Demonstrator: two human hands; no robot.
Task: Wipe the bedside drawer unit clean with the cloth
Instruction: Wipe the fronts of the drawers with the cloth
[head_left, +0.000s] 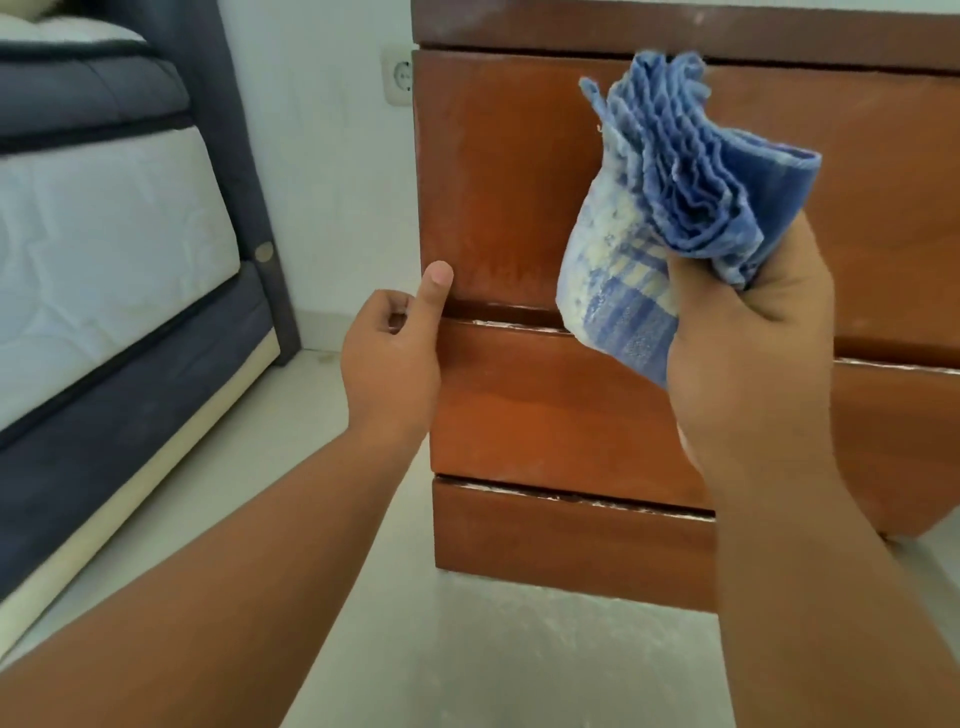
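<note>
A brown wooden bedside drawer unit (519, 405) fills the right half of the head view, with three drawer fronts stacked one above another. My right hand (753, 343) grips a bunched blue and white cloth (670, 208) in front of the top drawer, its folds fanned upward and dusty white on the left side. My left hand (395, 358) rests at the unit's left edge, fingers curled behind the side and thumb pointing up against the top drawer's lower corner. Pale dust lines the gaps between the drawers.
A bed (104, 260) with a white mattress and dark grey frame stands at the left. A wall socket (399, 77) sits on the white wall between bed and unit. Pale tiled floor (467, 649) runs below.
</note>
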